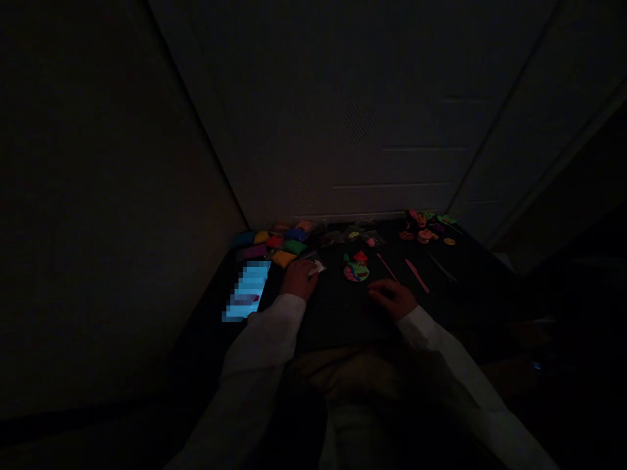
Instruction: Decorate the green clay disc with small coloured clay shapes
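Observation:
In dim light, my left hand (296, 279) rests at the left of the dark table, its fingers closed on a small clear bag of white clay (318, 266). My right hand (392, 298) hovers over or rests on the table, fingers loosely curved and apart, with nothing visible in them. Between the hands and slightly beyond them lies a round green piece (356, 271) decorated with pink, blue and red clay. Behind it sit a red clay bit (360, 256) and a dark green one (346, 257). A thin pink stick (387, 267) lies nearest the right hand.
A lit phone (247, 292) lies left. Several bags of coloured clay (295, 247) crowd the back left. A pink clay knife (417, 276) is at right, beyond it finished colourful clay figures (422, 228) and a yellow disc (449, 241). A pale panel (343, 156) stands behind.

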A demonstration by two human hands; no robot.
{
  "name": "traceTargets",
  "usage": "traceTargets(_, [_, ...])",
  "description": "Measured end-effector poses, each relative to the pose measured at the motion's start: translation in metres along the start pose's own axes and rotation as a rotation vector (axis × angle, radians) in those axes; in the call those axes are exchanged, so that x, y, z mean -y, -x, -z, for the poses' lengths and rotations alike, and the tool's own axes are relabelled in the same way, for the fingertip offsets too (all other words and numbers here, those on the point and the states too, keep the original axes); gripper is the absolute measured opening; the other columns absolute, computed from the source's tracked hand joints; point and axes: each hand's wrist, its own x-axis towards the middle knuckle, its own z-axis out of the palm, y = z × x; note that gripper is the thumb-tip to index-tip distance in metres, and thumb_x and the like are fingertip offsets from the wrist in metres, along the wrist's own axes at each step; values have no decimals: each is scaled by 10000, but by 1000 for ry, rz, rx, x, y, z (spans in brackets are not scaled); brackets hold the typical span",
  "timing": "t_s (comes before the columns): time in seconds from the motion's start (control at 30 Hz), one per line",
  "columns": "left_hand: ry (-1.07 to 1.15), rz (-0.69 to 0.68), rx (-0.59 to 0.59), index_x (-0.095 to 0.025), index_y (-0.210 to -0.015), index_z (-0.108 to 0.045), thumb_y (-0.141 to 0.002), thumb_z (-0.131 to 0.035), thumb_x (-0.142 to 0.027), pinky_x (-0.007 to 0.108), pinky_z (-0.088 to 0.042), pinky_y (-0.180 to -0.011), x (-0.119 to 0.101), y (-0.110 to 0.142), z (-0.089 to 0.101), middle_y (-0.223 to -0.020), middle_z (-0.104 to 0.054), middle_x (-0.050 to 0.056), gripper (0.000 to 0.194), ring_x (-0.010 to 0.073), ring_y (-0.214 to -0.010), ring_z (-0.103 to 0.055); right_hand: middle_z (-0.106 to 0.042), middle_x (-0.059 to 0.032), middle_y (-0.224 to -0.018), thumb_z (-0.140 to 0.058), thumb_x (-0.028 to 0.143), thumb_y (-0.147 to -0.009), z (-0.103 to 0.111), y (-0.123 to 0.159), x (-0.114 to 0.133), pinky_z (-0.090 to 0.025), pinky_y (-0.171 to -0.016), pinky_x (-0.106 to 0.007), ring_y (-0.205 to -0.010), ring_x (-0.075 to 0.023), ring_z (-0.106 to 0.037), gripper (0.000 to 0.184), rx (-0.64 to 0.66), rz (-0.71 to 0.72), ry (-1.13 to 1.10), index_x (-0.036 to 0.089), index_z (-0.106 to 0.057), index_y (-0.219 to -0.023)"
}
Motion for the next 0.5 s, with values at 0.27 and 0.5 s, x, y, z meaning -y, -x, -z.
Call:
traceTargets(0.27, [-7, -1, 7, -145, -999, -510, -799, -453, -325, 392, -428, -811, -1, -1, 2, -1042, -523, 69, 274, 168, -938, -507, -590, -12, -673, -504, 402, -724, 1, 2, 4, -427, -617, -256, -644, -123, -536, 238, -31, -30, -6, 170, -555, -720])
traceTargets(0.5, [-17, -1, 15, -143, -996, -511, -798, -456, -323, 395, -426, -812, -3, -1, 3, -1039, -525, 68, 273, 170, -941, -506, -598, -18, -735, -532, 380, -710, -1, 1, 1, -430, -636, -256, -677, -121, -543, 241, -14, -28, -10, 175, -575, -828])
